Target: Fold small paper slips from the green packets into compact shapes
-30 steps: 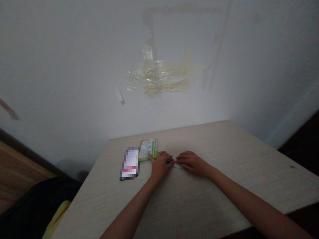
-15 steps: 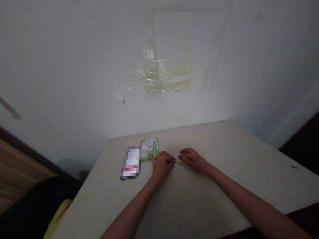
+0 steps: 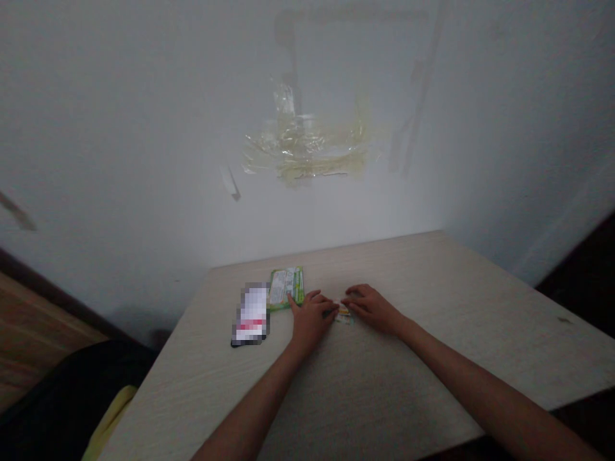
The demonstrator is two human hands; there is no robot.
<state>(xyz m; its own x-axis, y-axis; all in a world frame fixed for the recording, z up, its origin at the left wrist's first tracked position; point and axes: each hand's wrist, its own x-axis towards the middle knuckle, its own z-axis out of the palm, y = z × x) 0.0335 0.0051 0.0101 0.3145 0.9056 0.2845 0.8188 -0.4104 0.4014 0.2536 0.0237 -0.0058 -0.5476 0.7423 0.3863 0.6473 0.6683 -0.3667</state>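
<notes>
A small, flat, printed piece [image 3: 344,315] with yellow and white on it lies on the table between my hands; its kind is too small to make out. My left hand [image 3: 311,315] rests palm down, thumb and forefinger closed at the piece's left edge, with the little finger stretched out to the left. From the other side my right hand [image 3: 373,308] reaches in with bent fingers, their tips at the piece's upper right edge. The fingers hide part of it. Just beyond my left hand is a green and white printed packet [image 3: 287,285], close to the little finger.
A pixelated, phone-shaped object [image 3: 250,315] with a dark edge lies left of the packet. The pale wooden table [image 3: 432,282] meets a wall [image 3: 168,128] bearing clear tape [image 3: 312,144]. Dark and yellow cloth [image 3: 113,416] sits off the table's left edge.
Very little differs. The whole view has shifted slightly; both hands keep their places around the small printed piece.
</notes>
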